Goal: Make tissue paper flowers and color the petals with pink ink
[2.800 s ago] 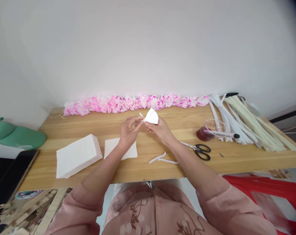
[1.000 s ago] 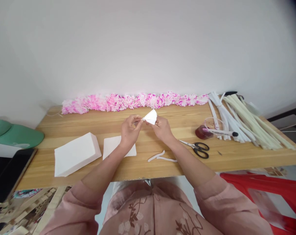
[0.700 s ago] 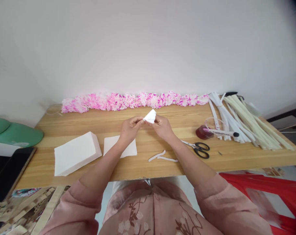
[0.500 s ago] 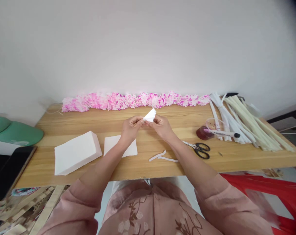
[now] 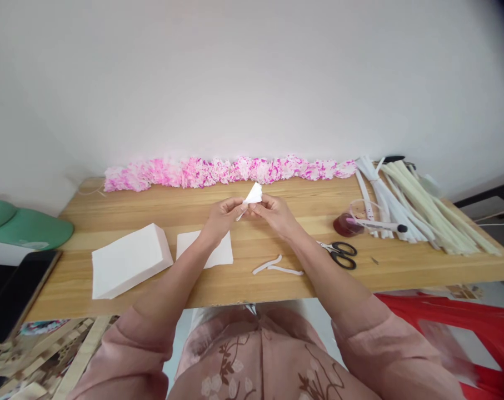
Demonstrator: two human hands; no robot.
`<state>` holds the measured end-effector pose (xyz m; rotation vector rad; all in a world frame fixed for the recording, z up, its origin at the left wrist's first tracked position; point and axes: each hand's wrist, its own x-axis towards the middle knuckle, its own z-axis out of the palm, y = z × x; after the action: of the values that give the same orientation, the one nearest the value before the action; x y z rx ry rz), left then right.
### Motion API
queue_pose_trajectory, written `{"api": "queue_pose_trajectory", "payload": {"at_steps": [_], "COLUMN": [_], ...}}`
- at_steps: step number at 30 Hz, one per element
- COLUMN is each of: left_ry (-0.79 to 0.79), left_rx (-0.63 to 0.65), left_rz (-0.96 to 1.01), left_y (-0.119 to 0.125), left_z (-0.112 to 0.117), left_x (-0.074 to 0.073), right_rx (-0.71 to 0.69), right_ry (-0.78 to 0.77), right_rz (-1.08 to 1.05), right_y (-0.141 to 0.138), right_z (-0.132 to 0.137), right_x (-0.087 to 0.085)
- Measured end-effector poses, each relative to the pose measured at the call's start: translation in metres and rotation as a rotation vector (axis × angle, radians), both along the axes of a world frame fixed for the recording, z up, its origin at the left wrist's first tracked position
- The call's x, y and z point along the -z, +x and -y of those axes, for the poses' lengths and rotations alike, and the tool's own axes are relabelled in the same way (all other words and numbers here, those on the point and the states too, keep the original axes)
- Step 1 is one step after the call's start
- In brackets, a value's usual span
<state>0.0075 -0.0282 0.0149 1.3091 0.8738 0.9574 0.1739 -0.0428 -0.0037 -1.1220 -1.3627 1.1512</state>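
Note:
Above the middle of the table, my left hand [image 5: 224, 216] and my right hand [image 5: 277, 214] meet at a small folded piece of white tissue paper [image 5: 253, 194]. Both hands are closed, pinching its lower end between thumbs and fingers, while its pleated top fans upward. A thin white strip end [image 5: 240, 215] pokes out below my left thumb; the rest of it is hidden by the fingers. Under my left forearm lies a flat white sheet stack [image 5: 193, 241]. Two short white fuzzy strips [image 5: 283, 270] rest on the table between my forearms.
A thick white paper stack [image 5: 129, 258] stands at left. Pink-and-white paper flowers [image 5: 201, 172] line the wall. To the right are black-handled scissors [image 5: 344, 255], a jar of dark red liquid [image 5: 347, 225], a white pen [image 5: 380, 225] and bundled strips [image 5: 435, 211]. A green cap [image 5: 30, 225] sits far left.
The folded paper has tilted more upright and shifted slightly left between my fingers. A thin white strip end now shows below my left thumb.

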Motion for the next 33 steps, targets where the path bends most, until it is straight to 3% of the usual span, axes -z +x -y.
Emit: {"api": "queue_pose_trajectory", "payload": {"at_steps": [4, 8, 11, 14, 26, 30, 33], "left_ry": [-0.02, -0.062, -0.073, -0.084, -0.108, -0.096, -0.043], "left_rx": [-0.077, -0.133, -0.134, -0.108, -0.073, -0.06, -0.077], "left_rz": [-0.004, 0.021, 0.045, 0.066, 0.108, 0.123, 0.101], "left_y": [-0.003, -0.005, -0.005, -0.004, 0.0, 0.002, 0.003], "left_z": [-0.001, -0.004, -0.004, -0.004, 0.0, 0.001, 0.002], "left_x": [0.0, 0.001, 0.002, 0.003, 0.006, 0.007, 0.009], "right_rx": [0.077, 0.205, 0.213, 0.214, 0.303, 0.31, 0.291], "right_ry": [0.115, 0.376, 0.589, 0.692, 0.783, 0.727, 0.537], "right_rz": [0.254, 0.491, 0.633, 0.761, 1.049, 0.953, 0.736], "right_y": [0.002, 0.004, 0.004, 0.002, -0.003, -0.005, -0.006], "right_z": [0.005, 0.01, 0.01, 0.008, 0.013, 0.014, 0.013], "right_x": [-0.006, -0.012, -0.009, -0.005, -0.008, -0.008, -0.007]}}
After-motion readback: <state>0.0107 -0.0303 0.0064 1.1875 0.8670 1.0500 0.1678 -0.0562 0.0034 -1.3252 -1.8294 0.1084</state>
